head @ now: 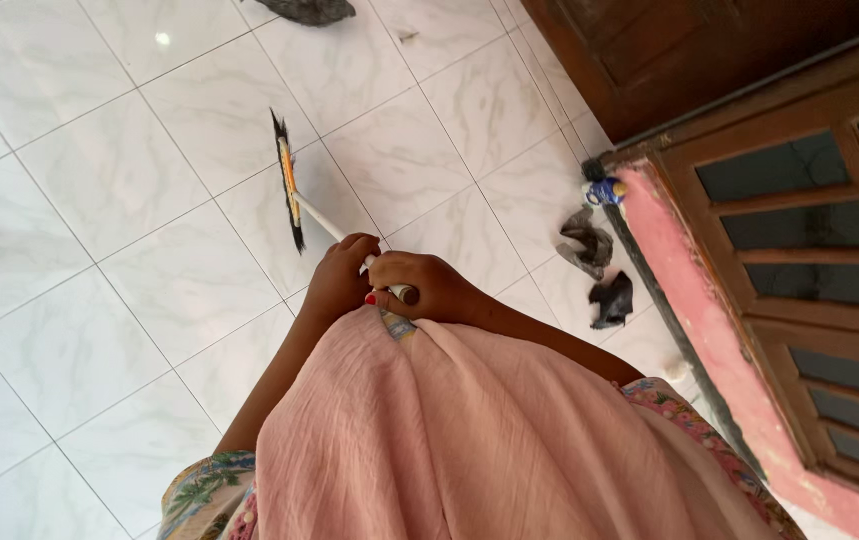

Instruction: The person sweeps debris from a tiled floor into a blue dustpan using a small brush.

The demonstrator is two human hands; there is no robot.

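Observation:
Both my hands grip the white handle (321, 219) of a broom. My left hand (337, 280) wraps the handle lower down, and my right hand (427, 285) closes over its top end beside it. The broom head (289, 180), orange with black bristles, rests on the white marble-look tiled floor (99, 250) ahead of me. A loose pink cloth (469, 430) hangs over my front and hides my lower arms and body.
Dark crumpled rags (594, 265) and a small blue object (605, 190) lie on the floor by a pink wall base (709, 330). A wooden window frame (809, 250) and brown door (669, 60) stand at right. A dark item (307, 10) lies at the top.

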